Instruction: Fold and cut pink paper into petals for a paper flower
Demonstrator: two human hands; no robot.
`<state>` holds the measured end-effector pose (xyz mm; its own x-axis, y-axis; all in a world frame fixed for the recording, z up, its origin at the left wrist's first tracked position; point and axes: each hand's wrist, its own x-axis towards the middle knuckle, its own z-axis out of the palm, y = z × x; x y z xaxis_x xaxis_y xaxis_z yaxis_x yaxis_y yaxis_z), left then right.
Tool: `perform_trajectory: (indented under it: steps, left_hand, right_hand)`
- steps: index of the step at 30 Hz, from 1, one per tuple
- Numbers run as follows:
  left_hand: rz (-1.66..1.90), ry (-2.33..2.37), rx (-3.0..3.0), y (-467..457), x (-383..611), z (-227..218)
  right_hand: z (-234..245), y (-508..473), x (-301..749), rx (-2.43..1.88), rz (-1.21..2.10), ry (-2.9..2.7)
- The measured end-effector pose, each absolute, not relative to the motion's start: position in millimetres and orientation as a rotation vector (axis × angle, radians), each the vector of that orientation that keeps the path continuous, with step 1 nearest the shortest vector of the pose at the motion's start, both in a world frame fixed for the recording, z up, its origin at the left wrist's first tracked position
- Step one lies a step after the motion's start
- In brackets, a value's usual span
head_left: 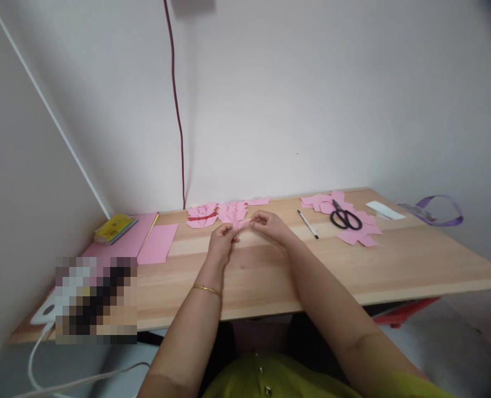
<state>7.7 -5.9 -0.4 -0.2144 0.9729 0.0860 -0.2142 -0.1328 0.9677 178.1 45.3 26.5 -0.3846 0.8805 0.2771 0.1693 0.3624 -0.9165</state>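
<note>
Between my two hands is a small piece of folded pink paper, held just above the wooden table. My left hand pinches its left end. With thumb and forefinger closed, my right hand grips the right end. Just beyond my hands lie folded pink paper pieces in overlapping rows. Another folded group, with a red strip across it, sits to their left. The exact shape of the held paper is partly covered by my fingers.
Black-handled scissors rest on pink paper cutouts at the right. A pen lies nearer the middle. Further right are a white strip and a purple ribbon loop. Pink sheets and a yellow packet occupy the left.
</note>
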Motion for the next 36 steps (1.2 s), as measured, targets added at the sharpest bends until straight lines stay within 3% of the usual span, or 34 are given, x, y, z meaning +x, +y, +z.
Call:
perform_trajectory:
  steps: [10, 36]
  left_hand:
    - [1.464, 1.192, 1.049, -6, 13, -6]
    - [1.416, 1.04, 0.948, -11, 20, 0]
  right_hand:
    - [10, 35, 150, -0.866, 1.244, -1.635]
    - [2, 42, 152, -0.853, 1.322, -1.578]
